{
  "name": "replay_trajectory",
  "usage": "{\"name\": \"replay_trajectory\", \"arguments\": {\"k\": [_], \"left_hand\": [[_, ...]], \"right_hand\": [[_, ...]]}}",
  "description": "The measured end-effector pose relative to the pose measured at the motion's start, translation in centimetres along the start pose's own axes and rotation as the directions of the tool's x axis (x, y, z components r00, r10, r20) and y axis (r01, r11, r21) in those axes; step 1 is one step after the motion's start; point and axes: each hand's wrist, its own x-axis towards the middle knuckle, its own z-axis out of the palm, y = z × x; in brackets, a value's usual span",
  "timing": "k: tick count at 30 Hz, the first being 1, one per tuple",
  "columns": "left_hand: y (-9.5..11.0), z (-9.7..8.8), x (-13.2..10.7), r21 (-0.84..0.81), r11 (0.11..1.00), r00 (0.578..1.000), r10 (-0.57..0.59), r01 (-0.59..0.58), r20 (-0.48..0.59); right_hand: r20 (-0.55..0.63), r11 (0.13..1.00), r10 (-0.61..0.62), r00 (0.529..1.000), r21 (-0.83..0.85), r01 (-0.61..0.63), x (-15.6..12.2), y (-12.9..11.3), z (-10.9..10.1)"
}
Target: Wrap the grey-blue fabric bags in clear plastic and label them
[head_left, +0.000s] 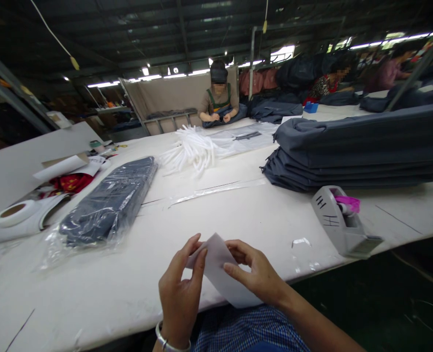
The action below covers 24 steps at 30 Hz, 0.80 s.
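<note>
Both my hands hold a white paper strip [222,271] just above the near edge of the white table [238,215]. My left hand [180,293], with a metal bangle on the wrist, pinches the strip's upper left end between thumb and fingers. My right hand [256,274] grips it from the right, index finger stretched across the paper. A bagged dark folded garment [110,200] lies on the table to the left of my hands. A grey tape dispenser [343,222] with a pink roll stands to the right.
A stack of dark folded garments [359,151] fills the right side. White plastic hangers [194,146] are heaped mid-table, and a clear plastic bag [216,190] lies flat. A white tape roll [13,215] and papers sit far left. Another person [220,100] works at the far end.
</note>
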Motion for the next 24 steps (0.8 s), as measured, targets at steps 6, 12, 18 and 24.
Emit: {"name": "replay_trajectory", "arguments": {"k": [6,12,18,24], "left_hand": [[-0.1,-0.3,0.2,-0.132,0.99,0.99,0.075,-0.058,0.123],[-1.4,-1.8,0.3,-0.266,0.878,0.912,-0.409,0.398,0.012],[-0.6,-3.0,0.3,-0.483,0.6,0.767,-0.551,0.638,0.328],[-0.6,-2.3,0.4,-0.5,0.734,0.88,-0.452,0.459,0.145]], "right_hand": [[0.011,0.993,0.033,0.999,0.117,-0.034,1.9,-0.5,0.2],[0.084,0.975,-0.042,0.996,0.22,0.023,3.4,-1.3,1.5],[0.155,0.981,-0.019,0.988,0.196,-0.012,2.6,-0.1,2.6],[0.146,0.949,0.105,0.984,0.282,-0.143,1.3,1.2,3.0]]}}
